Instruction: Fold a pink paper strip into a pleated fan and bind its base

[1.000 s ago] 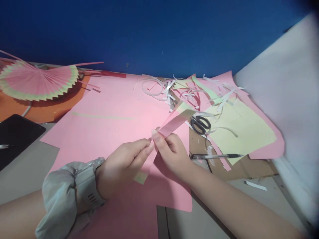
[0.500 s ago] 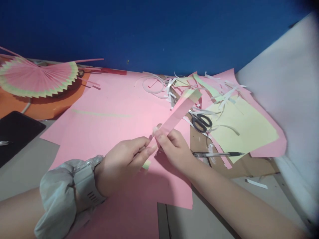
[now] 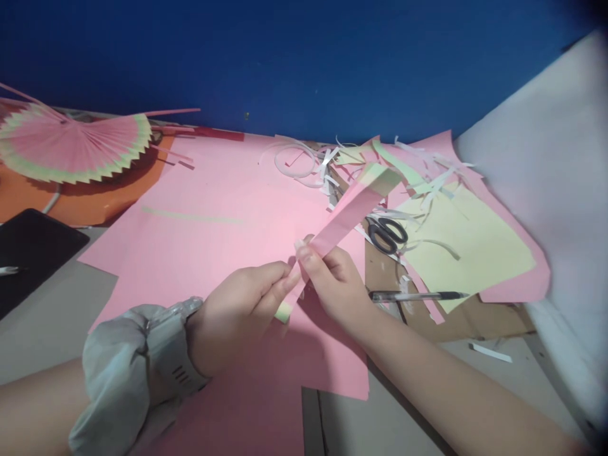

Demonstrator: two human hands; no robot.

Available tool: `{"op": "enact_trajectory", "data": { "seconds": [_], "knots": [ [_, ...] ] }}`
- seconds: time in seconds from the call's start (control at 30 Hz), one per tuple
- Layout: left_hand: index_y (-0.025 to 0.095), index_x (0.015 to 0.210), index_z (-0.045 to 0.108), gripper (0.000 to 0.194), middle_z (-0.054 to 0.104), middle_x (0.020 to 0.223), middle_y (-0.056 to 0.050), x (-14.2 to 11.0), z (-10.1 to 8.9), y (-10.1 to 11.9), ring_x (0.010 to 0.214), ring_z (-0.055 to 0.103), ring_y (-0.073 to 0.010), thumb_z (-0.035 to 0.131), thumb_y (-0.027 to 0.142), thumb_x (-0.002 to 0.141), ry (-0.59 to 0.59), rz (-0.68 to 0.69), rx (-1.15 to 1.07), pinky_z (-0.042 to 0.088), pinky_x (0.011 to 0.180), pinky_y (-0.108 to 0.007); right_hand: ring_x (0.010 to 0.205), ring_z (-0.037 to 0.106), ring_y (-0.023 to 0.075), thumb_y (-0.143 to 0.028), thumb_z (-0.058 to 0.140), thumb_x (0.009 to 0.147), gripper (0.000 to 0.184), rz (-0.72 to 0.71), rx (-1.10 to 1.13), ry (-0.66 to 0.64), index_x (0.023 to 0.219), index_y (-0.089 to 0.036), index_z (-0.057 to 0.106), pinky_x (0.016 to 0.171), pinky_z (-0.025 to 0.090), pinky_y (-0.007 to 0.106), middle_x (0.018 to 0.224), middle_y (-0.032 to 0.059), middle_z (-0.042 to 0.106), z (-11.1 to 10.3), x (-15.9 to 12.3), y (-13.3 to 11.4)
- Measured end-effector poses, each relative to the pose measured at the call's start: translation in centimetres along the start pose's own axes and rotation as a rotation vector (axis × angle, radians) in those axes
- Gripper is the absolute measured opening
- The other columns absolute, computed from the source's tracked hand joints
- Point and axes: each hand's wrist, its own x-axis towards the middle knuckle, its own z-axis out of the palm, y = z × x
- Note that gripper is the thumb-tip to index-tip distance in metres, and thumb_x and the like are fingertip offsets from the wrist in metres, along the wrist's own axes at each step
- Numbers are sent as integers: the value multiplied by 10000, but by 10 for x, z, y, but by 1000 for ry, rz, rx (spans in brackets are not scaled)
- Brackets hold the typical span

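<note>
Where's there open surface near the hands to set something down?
The pink sheet is bare between the pleated paper fan and the left hand, save a green line. Grey tabletop shows between the black device and the scrunchie. Beyond the right hand it is crowded: scissors, pen and paper strips.

Head view: my 2 hands, left and right, pinch a folded pink strip above pink sheets; black-handled scissors and pen lie to the right.
</note>
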Motion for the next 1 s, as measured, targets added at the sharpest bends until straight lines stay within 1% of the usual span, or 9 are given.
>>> {"op": "enact_trajectory", "data": {
  "seconds": [0.17,0.3,0.43,0.5,0.57,0.67,0.73,0.87,1.0],
  "knots": [
    [173,597,516,471,549,600,40,2,-7,1,599,513,-102,282,397,939,-116,32,-79,379,624,-212,451,413,69,-393,423,897,341,30,216,-112,634,-186,491,450,338,210,522,-51,442,-2,2,1],
    [170,608,528,462,587,612,35,3,-12,0,641,538,-107,289,387,940,-173,57,-114,394,680,-211,510,479,77,-358,456,888,310,19,219,-247,641,-182,519,502,387,215,553,-39,499,-5,3,0],
    [170,630,525,438,613,629,30,4,-15,-1,657,562,-109,291,369,942,-249,89,-152,406,716,-218,540,449,74,-331,470,885,301,-36,137,-206,622,-185,468,530,366,223,581,-43,459,-4,3,0],
    [174,654,515,413,604,629,33,3,-15,-1,647,562,-109,297,379,937,-223,66,-144,412,695,-219,530,393,73,-331,467,887,320,-47,87,-124,603,-189,426,517,329,230,577,-51,387,-4,3,0],
    [182,685,504,356,586,609,46,3,-14,0,614,549,-104,337,389,923,-143,27,-98,406,638,-211,521,348,75,-331,455,894,340,-66,43,-22,591,-193,388,510,301,236,570,-56,332,-5,3,0],
    [191,709,498,295,575,581,67,1,-11,0,560,518,-91,388,383,904,-55,-4,-3,374,566,-198,520,349,74,-324,441,904,346,-103,16,68,590,-193,379,526,305,236,562,-59,323,-7,3,0],
    [190,700,502,310,574,571,72,0,-9,0,541,505,-83,375,380,909,-34,-13,39,363,558,-197,527,369,74,-335,427,909,329,-83,63,0,613,-192,407,528,321,231,582,-55,347,-8,3,1],
    [191,696,514,340,561,552,76,-1,-7,0,536,502,-79,346,379,924,1,-4,63,357,560,-197,517,362,75,-361,425,905,278,5,172,-237,689,-193,474,483,307,222,618,-45,377,-8,2,3],
    [187,670,490,365,534,550,79,-2,-6,0,535,492,-68,319,367,937,4,20,84,350,568,-195,497,333,67,-331,413,914,303,-37,192,-227,653,-184,461,491,308,223,589,-54,374,-6,2,1]
  ]
}}
